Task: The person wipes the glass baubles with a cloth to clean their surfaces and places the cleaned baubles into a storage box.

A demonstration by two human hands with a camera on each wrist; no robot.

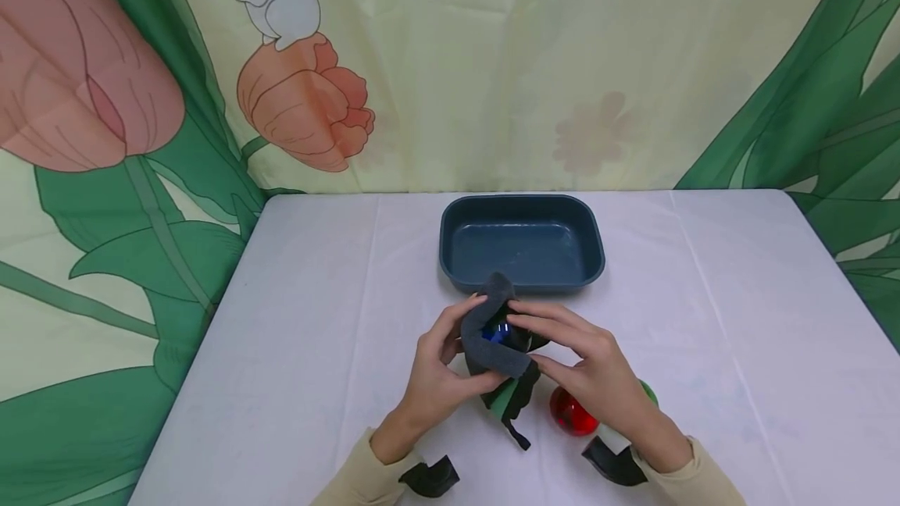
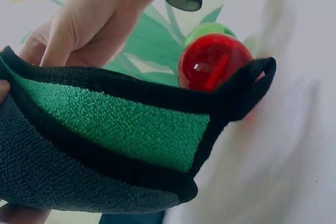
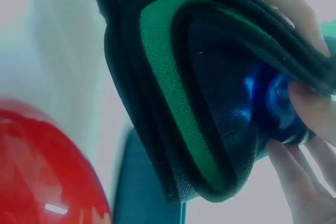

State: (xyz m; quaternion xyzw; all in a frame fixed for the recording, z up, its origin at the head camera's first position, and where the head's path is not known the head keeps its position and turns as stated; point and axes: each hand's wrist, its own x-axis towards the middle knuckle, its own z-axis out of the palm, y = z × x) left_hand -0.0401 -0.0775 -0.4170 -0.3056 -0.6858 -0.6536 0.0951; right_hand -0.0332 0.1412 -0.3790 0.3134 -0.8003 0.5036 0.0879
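Observation:
A thick cloth [image 1: 485, 342], dark grey on one face and green on the other, has black edging and a hanging loop [image 2: 257, 85]. It is folded around a shiny blue ball [image 1: 498, 332]. My left hand [image 1: 446, 373] grips the cloth from the left, thumb at the near edge and fingers at the far edge. From the right, my right hand [image 1: 591, 354] holds the blue ball, its fingertips [image 3: 310, 108] against the ball in the right wrist view. Cloth hides part of the ball.
A dark blue rectangular basin [image 1: 522, 287] stands just beyond the hands. By the right wrist lie a shiny red ball [image 1: 573, 412] and a green ball [image 2: 212, 30], the green one mostly hidden in the head view. A white cloth covers the table [image 1: 316, 295].

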